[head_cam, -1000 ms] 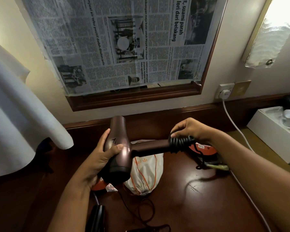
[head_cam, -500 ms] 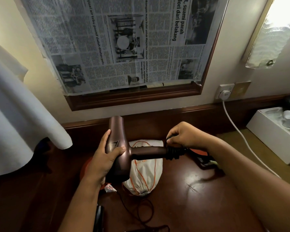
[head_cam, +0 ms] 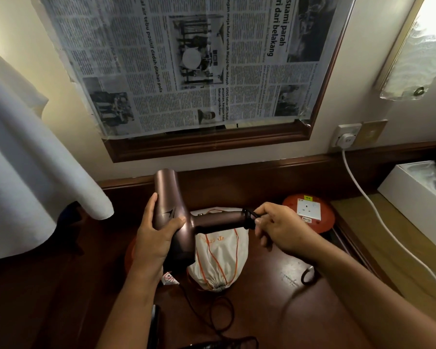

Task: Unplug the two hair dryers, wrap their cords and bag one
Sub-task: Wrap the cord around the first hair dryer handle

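A bronze hair dryer is held above the dark wooden desk, barrel upright and handle pointing right. My left hand grips its barrel. My right hand pinches the black cord that is wound around the end of the handle. Below the dryer lies a white drawstring bag with orange cords. A dark object, perhaps the second dryer, shows at the bottom edge with a loose black cord on the desk.
An orange extension reel with a white socket sits behind my right hand. A white cable runs from the wall socket across the right side. A white box stands at far right; white cloth hangs at left.
My right hand has swung from above the handle's end to its near side, carrying the cord around. The extension reel's socket is now uncovered. The view has tilted slightly.
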Motion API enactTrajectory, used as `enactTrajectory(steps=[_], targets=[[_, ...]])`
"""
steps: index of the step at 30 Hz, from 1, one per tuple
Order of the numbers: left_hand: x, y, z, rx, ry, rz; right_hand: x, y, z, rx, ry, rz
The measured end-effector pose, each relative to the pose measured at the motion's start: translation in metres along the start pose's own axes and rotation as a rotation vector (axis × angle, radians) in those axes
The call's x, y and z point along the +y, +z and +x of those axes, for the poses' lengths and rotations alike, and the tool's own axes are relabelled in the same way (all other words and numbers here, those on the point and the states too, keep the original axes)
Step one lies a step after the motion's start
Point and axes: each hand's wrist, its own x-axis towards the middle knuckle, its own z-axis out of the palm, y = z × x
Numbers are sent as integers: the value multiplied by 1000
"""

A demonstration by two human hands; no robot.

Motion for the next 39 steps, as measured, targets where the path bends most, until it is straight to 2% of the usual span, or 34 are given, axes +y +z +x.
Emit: enactTrajectory(steps=[3,7,12,14,26,31,39], targets=[[2,1,-1,38,11,-10,5,10,-7,42,10,176],[4,2,-4,46,12,-67,19,24,-14,57,53,294],[1,6,-5,63,-31,-111,35,40,-14,-46,37,584],[2,7,-6,60,-37,-116,42,46,-14,-61,40,631],[9,5,-9,25,-125,-171,59,46,-10,-91,90,597],[15,3,-9,0,-140,-184,65,47,-2,-106,72,667],[19,0,-10,-69,-187,-181,67,40,4,-110,135,512]])
